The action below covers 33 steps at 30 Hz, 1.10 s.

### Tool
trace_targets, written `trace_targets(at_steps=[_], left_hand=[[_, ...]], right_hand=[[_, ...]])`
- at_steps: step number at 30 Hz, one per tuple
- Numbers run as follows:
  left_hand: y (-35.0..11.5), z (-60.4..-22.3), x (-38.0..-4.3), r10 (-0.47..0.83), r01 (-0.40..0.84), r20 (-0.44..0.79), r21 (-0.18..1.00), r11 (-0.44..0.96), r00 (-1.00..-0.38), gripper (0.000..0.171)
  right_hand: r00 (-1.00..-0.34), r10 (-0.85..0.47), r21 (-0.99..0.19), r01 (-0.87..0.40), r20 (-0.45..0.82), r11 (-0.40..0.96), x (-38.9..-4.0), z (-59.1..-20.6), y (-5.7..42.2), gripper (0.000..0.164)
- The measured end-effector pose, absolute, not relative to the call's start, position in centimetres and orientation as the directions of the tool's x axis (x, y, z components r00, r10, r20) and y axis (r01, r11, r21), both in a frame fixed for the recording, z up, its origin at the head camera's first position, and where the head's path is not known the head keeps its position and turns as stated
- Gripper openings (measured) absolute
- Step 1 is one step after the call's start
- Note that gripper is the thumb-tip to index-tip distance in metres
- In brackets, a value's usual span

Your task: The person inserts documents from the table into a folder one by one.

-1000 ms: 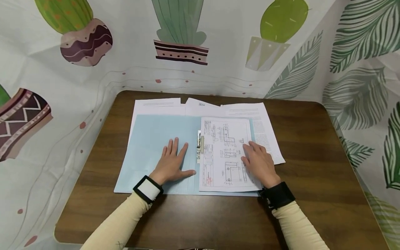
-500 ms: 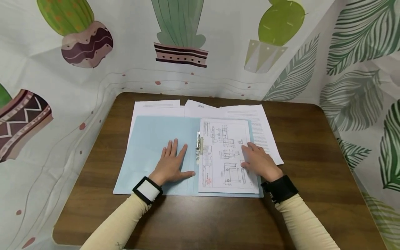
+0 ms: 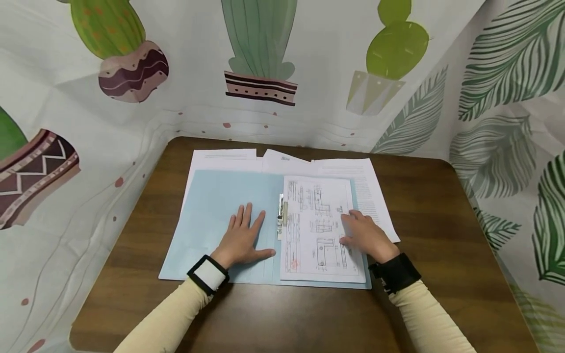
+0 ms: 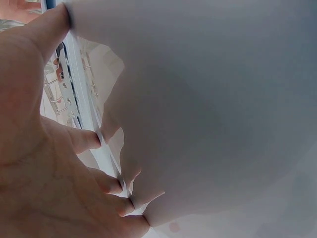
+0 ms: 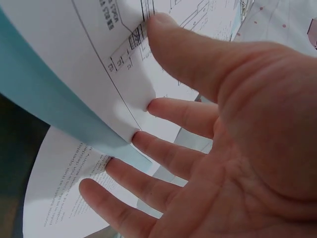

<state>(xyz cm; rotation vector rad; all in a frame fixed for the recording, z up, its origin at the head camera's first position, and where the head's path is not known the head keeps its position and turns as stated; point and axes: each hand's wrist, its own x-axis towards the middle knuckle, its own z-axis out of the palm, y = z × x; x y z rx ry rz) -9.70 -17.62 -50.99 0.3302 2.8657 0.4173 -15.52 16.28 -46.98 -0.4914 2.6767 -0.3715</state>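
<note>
A light blue folder [image 3: 220, 196] lies spread flat on the table. My left hand [image 3: 240, 242] rests palm down on its left cover, fingers straight and spread; in the left wrist view the fingertips [image 4: 111, 183] touch the cover. White sheets with technical drawings [image 3: 309, 196] and a red stamp lie on the right cover, beside a metal clip [image 3: 280, 215] at the spine. My right hand [image 3: 366, 235] lies over the right edge of these sheets. In the right wrist view its thumb and some fingers [image 5: 173, 153] touch the paper, slightly bent and apart, gripping nothing.
Loose printed sheets [image 3: 375, 196] stick out from under the folder at the back and right. The brown wooden table [image 3: 432, 220] has rounded corners. Behind it hangs a white cloth [image 3: 194, 63] patterned with cacti and leaves.
The drawing sheets' lower right corner has shifted slightly left, baring a strip of blue folder there. The head view has tilted up a little. My left hand stays in place on the cover.
</note>
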Motion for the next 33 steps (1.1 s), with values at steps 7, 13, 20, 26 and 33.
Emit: trace_targets(at_steps=[7,13,20,26,33], left_hand=[[-17.6,-51.1,-9.4,0.261,0.198,-0.205,0.283,0.938,-0.943,0.111],[-17.5,-51.3,-9.0,0.26,0.199,-0.197,0.284,0.938,-0.945,0.11],[-17.5,-51.3,-8.7,0.26,0.202,-0.153,0.316,0.927,-0.953,0.109],[-17.6,-51.0,-8.6,0.259,0.21,-0.127,0.311,0.927,-0.957,0.108],[-17.6,-51.3,-8.7,0.249,0.204,-0.128,0.288,0.936,-0.96,0.109]], right_hand=[[-0.881,-0.382,-0.404,-0.254,-0.278,0.879,-15.0,-47.0,16.5,0.06],[-0.89,-0.389,-0.422,-0.266,-0.238,0.867,-14.6,-46.8,16.9,0.057],[-0.905,-0.385,-0.379,-0.298,-0.18,0.876,-14.9,-46.0,17.4,0.054],[-0.925,-0.373,-0.362,-0.322,-0.077,0.874,-15.6,-45.0,17.8,0.057],[-0.932,-0.354,-0.355,-0.358,0.079,0.863,-16.4,-44.8,18.5,0.068]])
